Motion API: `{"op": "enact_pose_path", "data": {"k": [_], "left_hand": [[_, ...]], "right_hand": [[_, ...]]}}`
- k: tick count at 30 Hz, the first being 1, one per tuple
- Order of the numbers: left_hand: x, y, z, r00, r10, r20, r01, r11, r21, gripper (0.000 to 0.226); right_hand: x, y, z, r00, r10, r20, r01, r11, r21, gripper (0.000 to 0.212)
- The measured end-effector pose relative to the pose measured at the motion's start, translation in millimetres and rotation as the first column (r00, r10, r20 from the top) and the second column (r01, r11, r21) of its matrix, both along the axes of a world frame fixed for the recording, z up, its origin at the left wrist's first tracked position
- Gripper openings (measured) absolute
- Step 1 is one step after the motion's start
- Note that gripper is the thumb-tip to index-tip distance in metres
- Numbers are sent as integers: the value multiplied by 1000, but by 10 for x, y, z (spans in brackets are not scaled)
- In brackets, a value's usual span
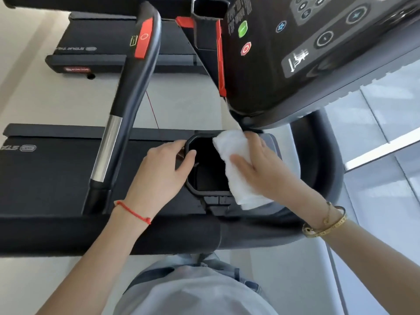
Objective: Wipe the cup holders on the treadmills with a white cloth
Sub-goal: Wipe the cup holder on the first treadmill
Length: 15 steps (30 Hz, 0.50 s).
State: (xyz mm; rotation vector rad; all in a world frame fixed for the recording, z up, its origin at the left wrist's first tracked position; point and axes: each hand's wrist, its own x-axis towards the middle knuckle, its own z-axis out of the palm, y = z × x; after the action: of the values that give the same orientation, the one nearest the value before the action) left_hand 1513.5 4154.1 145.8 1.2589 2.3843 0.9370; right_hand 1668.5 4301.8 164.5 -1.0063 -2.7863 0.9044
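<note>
A black cup holder (pixel 205 178) with an angular rim sits on the treadmill console at the centre of the head view. My left hand (pixel 164 162) grips its left rim, thumb curled over the edge. A folded white cloth (pixel 236 169) lies along the holder's right rim. My right hand (pixel 254 164) presses the cloth down with its thumb on top and fingers spread over its far side.
A dark handrail (pixel 127 94) with a red panel and chrome section rises on the left. The console panel (pixel 306 48) with buttons overhangs at the upper right. A second treadmill deck (pixel 109 48) lies beyond. A grey curved frame (pixel 329 169) runs at the right.
</note>
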Motion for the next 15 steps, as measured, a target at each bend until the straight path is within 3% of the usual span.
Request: {"op": "enact_pose_path", "data": {"k": [4,7,11,15], "left_hand": [[25,2,0,999,28,47,-30,998,46,33],[23,12,-2,997,29,65,-34,997,74,27],[22,3,-9,995,34,90,-44,993,106,24],[10,-9,-27,995,34,93,-45,992,115,24]], "right_hand": [[-178,153,-9,986,149,76,-156,982,105,42],[-169,195,-27,984,162,69,-168,981,94,44],[-29,111,-33,997,9,-79,-18,993,-113,54],[38,26,-20,988,-150,-27,131,926,-355,54]]}}
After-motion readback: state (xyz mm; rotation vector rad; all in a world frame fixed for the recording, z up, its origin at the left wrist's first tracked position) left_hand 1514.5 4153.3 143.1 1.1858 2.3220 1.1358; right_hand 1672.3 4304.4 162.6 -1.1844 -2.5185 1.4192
